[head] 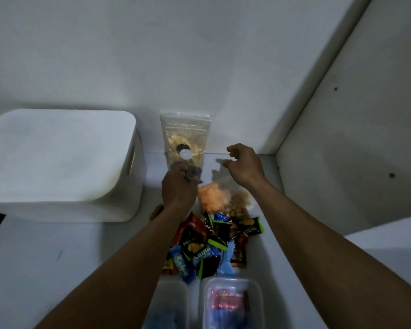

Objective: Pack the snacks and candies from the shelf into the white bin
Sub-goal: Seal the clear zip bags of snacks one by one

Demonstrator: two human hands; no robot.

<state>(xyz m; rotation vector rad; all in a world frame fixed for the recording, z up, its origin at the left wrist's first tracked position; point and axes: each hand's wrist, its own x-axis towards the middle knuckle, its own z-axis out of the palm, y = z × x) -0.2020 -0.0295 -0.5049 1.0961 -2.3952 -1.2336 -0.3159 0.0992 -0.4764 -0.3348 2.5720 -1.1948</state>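
Grips the lower end of the clear zip bag (185,136) with the left hand (178,186), long axis upright against the shelf's back wall. Hovers the right hand (244,165) just beside, loosely curled, empty. Likely calls for a leftward carry to the white bin (81,210), nearer the left hand.

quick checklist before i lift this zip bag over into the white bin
1. Left hand grips the zip bag at its lower end: ok
2. Zip bag's seal closed: cannot tell
3. White bin open on top: cannot tell, overexposed
4. Nothing between zip bag and white bin: ok
5. Right hand free: cannot tell, clear plastic by its fingers
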